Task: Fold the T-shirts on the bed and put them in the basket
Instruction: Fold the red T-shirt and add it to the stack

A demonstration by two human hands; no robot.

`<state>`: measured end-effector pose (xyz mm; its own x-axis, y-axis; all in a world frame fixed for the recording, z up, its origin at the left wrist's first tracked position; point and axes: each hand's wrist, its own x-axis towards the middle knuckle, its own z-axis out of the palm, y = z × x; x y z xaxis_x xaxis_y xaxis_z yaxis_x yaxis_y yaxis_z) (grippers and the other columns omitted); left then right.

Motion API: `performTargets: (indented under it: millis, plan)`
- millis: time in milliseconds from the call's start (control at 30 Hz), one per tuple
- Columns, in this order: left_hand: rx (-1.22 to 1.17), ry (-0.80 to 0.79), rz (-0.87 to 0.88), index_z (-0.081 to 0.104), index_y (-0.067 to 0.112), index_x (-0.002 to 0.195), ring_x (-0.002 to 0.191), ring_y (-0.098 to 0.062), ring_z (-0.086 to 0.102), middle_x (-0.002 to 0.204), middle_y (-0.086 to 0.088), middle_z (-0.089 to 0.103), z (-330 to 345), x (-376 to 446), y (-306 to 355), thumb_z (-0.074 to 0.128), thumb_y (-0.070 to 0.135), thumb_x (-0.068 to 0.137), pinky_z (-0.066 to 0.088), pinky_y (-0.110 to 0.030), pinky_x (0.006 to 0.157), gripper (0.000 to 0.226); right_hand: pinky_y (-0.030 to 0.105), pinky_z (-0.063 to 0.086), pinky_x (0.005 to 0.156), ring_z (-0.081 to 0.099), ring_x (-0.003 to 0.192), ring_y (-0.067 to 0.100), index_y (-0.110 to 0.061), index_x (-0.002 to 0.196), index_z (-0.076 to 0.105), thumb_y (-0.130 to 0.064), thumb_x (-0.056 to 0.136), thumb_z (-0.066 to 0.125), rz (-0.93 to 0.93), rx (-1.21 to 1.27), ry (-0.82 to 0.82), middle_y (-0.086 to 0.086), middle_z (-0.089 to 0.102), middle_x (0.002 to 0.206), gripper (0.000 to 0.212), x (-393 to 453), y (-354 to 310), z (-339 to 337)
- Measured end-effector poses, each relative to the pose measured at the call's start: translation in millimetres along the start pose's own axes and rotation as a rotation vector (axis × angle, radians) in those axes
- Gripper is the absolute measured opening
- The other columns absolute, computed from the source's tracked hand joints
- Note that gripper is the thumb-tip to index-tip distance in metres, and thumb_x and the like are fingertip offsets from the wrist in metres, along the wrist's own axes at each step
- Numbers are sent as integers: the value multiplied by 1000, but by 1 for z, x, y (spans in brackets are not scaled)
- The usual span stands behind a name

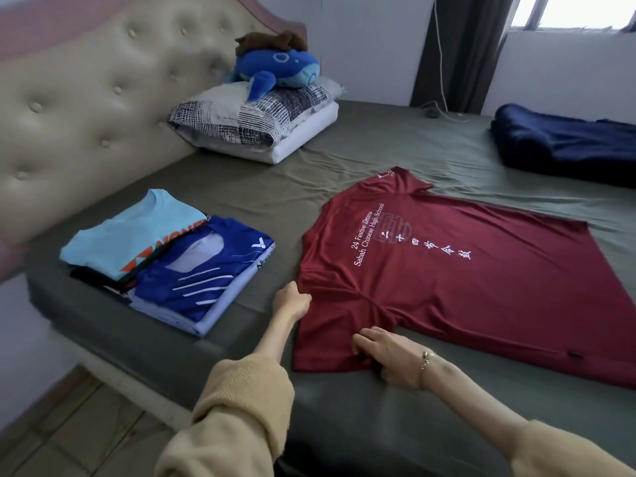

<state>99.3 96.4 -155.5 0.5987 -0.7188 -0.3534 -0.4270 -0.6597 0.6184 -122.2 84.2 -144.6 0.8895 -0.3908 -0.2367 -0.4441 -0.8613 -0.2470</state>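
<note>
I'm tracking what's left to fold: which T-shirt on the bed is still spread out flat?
The dark red T-shirt with white lettering, gripped by both hands; the light blue and royal blue ones lie folded near the headboard.

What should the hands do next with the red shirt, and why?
Probably fold the near sleeve inward. The red shirt lies spread flat, unfolded, and the left hand and right hand both grip that sleeve's edge. Folded shirts already lie beside it.

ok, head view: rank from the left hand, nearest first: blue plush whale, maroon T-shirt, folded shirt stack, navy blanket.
1. maroon T-shirt, gripped by left hand.
2. folded shirt stack, to its left.
3. blue plush whale, on pillows by headboard.
4. navy blanket, far right.
</note>
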Motion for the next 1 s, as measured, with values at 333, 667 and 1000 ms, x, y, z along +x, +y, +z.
performTargets:
  millis: [333,667,1000]
  plan:
    - [-25,-32,-15,48,-2,130,126,-31,47,137,-19,49,0,3,-11,49,22,96,37,-29,97,41,31,36,86,43,100,14,-13,102,52,-3,68,49,33,-23,31,-2,47,103,36,-8,-12,1]
    - [-6,69,-55,52,-5,127,126,-34,47,134,-23,51,1,-3,-5,37,6,95,37,-31,98,37,27,37,79,52,95,19,-13,83,56,1,65,45,92,32,-2,-13,45,80,25,-17,10,5]
    - [269,372,61,53,5,112,103,-29,63,110,-14,66,27,-25,0,33,27,102,48,-37,80,32,33,41,78,58,104,31,-12,101,44,-52,89,50,780,286,288,7,58,102,42,-17,4,-3]
